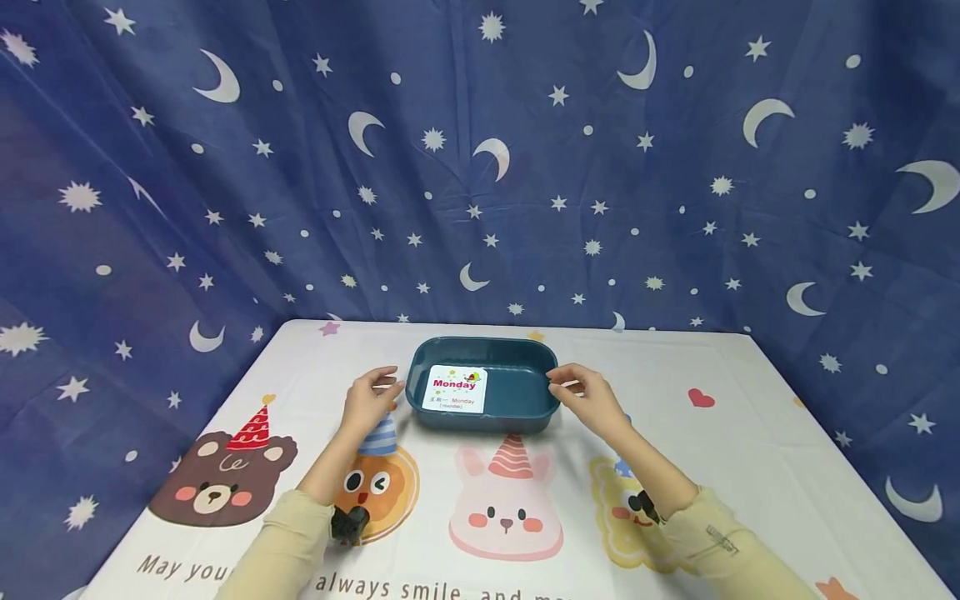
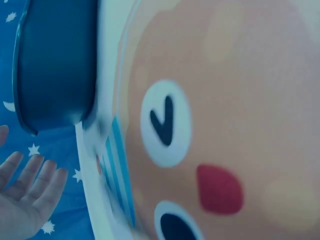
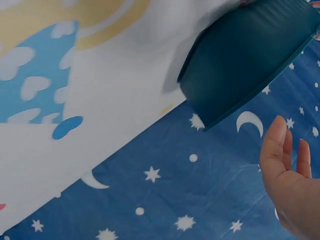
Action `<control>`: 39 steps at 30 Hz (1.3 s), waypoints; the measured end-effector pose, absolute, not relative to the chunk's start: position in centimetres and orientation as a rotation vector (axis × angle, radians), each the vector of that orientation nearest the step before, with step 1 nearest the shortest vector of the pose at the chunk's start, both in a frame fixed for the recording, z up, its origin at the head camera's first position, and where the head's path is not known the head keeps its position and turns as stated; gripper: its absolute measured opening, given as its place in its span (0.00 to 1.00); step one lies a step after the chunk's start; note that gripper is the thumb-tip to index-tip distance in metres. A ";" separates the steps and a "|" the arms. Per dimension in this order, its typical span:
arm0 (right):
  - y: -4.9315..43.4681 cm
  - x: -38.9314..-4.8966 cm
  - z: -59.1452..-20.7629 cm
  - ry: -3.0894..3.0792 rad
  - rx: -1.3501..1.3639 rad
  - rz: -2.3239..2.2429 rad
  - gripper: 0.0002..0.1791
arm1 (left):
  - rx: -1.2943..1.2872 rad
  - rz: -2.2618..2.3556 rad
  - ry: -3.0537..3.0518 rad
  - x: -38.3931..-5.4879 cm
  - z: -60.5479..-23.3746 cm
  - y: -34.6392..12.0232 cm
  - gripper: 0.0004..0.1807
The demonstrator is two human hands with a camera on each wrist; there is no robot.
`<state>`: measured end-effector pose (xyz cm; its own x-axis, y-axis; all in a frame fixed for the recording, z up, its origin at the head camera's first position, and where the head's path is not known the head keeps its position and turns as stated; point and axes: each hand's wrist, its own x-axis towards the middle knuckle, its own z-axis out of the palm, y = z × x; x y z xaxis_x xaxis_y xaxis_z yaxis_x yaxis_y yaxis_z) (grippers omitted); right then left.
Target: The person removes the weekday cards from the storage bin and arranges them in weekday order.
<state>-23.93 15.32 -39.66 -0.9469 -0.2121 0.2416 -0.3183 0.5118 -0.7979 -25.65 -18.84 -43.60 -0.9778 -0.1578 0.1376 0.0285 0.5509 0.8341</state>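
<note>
A dark teal rectangular box without a lid (image 1: 519,392) stands towards the back of the table. Inside it, at the left, lies a white card (image 1: 457,402) printed "Monday". My left hand (image 1: 369,400) is beside the box's left end; in the left wrist view its fingers (image 2: 37,175) are extended, with a gap to the box wall (image 2: 57,60). At the opposite end is my right hand (image 1: 588,400), thumb and fingers loosely bent. The right wrist view has this hand (image 3: 290,175) apart from the box (image 3: 245,65), holding nothing.
A white tablecloth (image 1: 675,467) with cartoon animals and lettering covers the table. Behind it hangs a blue curtain (image 1: 450,192) with moons and stars, close to the table's back edge. Dark wrist-worn devices (image 1: 349,525) sit near the sleeves.
</note>
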 end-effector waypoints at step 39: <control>7.0 -28.9 -41.5 -2.988 0.181 1.876 0.19 | 0.662 -2.130 -2.627 -31.2 -41.6 -17.7 0.23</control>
<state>-28.88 6.97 -41.51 -0.9195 -0.2858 -0.2699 0.1188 0.4522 -0.8839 -31.16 -17.74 -41.60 -0.8819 -0.1011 -0.4604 -0.4713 0.1813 0.8631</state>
